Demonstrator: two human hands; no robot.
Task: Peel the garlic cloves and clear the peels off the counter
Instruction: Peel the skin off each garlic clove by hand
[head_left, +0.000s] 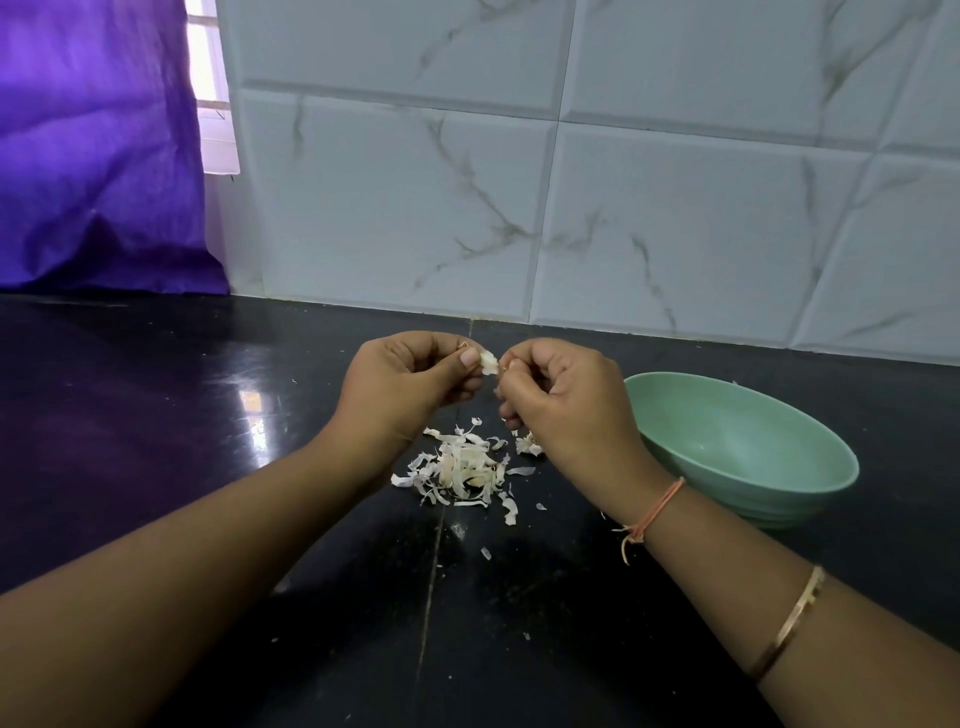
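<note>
A clove (488, 362) is held above the counter (156, 441), pinched between the left hand (410, 384) and the right hand (561, 400). Peeling is judged to be in progress. Peels (462, 467) are heaped below, beside a bowl (810, 488). Next, the remaining skin is to be stripped; the peels are not yet cleared.

The glossy black counter (156, 441) bears a heap of garlic peels (460, 467) and, near it, a green bowl (737, 447).
</note>
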